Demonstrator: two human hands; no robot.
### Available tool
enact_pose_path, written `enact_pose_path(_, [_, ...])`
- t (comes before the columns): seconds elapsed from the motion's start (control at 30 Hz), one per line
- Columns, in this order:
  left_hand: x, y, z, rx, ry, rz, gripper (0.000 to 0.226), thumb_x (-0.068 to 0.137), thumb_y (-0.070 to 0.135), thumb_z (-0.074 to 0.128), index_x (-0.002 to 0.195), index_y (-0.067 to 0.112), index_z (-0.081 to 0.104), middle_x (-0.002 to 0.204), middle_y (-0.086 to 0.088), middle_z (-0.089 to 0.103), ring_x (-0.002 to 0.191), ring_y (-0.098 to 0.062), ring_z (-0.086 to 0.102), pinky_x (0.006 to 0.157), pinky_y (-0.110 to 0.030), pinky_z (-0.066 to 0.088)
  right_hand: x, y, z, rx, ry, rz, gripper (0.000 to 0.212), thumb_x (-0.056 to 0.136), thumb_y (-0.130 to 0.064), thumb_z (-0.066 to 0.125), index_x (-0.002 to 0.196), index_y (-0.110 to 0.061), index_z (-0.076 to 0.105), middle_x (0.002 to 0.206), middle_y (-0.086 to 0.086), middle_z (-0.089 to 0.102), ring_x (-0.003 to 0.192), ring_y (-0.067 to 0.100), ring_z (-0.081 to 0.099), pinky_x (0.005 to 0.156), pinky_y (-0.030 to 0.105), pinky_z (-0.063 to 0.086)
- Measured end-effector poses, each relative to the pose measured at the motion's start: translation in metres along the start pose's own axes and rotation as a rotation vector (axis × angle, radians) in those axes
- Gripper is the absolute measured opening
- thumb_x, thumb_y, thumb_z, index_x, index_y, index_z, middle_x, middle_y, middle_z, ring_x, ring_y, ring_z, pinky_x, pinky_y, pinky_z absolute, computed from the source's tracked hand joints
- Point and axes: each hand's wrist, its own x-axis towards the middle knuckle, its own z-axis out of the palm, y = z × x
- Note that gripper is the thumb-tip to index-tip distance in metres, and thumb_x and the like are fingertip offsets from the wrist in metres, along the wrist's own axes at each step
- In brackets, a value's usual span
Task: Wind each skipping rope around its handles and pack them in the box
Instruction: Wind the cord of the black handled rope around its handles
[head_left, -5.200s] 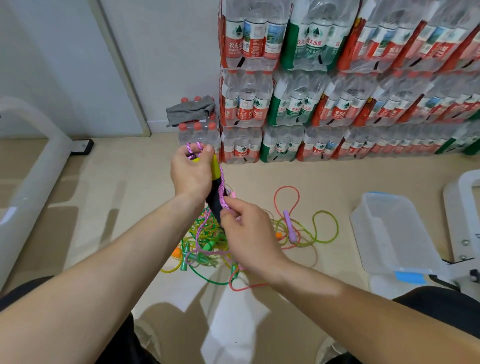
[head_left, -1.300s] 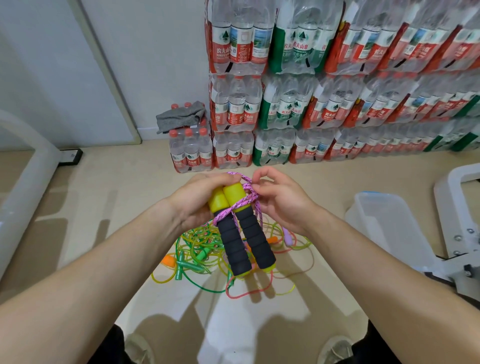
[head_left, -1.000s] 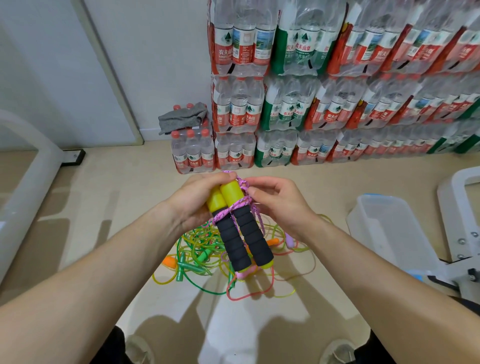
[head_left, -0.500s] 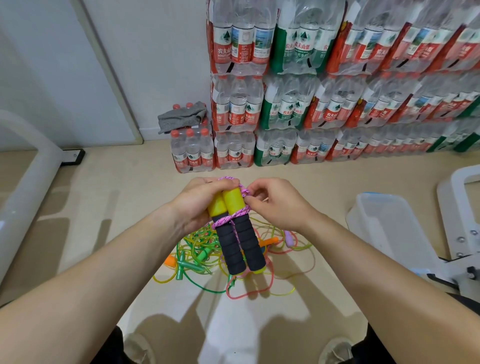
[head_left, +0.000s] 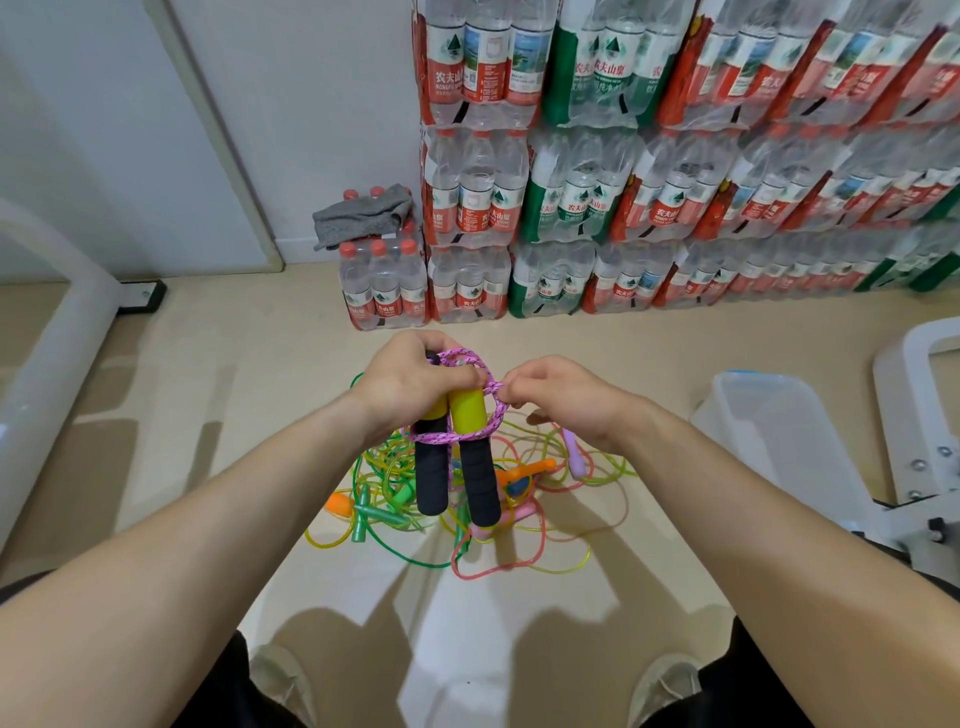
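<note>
Head view: I see left hand (head_left: 410, 382) squeezing two handles (head_left: 457, 462) at center. Right hand (head_left: 563, 400) pinches pink rope (head_left: 491, 395), soft, floppy. I judge: hold by handles. Box (head_left: 779, 436) at 3 o'clock.

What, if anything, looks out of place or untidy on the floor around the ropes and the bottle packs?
Two things: a crumpled grey cloth lies draped over the red caps of a shrink-wrapped pack of water bottles, and the remaining thin green, yellow and pink skipping ropes sit in one tangled heap on the floor.
</note>
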Motion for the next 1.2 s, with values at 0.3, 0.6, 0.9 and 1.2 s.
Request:
enact_pose_path(0.3, [0.005,-0.009,0.003,0.077,0.051,0.049,0.019,0.079,0.026,0.084,0.087,0.013,0.073,0.081,-0.005,0.075,0.073,-0.017,0.068,0.077,-0.039,0.057,0.001,-0.001,0.013,0.317,0.059,0.098,0.020,0.096,-0.013,0.057,0.077,-0.014,0.062,0.069,-0.003,0.058,0.075,0.015,0.053,0.062,0.027,0.042])
enact_pose_path(0.6, [0.005,-0.009,0.005,0.175,0.055,0.103,0.020,0.081,0.026,0.082,0.089,0.012,0.071,0.081,-0.002,0.073,0.073,-0.016,0.064,0.076,-0.039,0.055,0.005,0.005,-0.002,-0.069,0.040,-0.009,0.033,0.088,-0.019,0.072,0.059,-0.014,0.058,0.060,0.000,0.047,0.062,0.016,0.042,0.066,0.031,0.034])
enact_pose_path(0.9, [0.011,-0.013,-0.005,0.100,0.053,0.029,0.018,0.084,0.029,0.080,0.089,0.014,0.071,0.080,-0.003,0.074,0.071,-0.013,0.067,0.064,-0.029,0.053,0.008,0.015,0.001,0.300,0.130,-0.061,0.003,0.093,-0.011,0.070,0.092,-0.009,0.072,0.084,0.004,0.075,0.077,0.013,0.067,0.070,0.028,0.053])
enact_pose_path(1.2, [0.012,-0.018,-0.003,0.355,0.091,0.110,0.020,0.082,0.031,0.080,0.077,0.027,0.062,0.084,-0.004,0.072,0.083,-0.025,0.066,0.078,-0.040,0.053,0.012,0.015,0.005,0.172,0.237,-0.011,0.007,0.087,-0.012,0.076,0.091,-0.007,0.073,0.066,0.003,0.063,0.057,0.011,0.058,0.059,0.024,0.050])
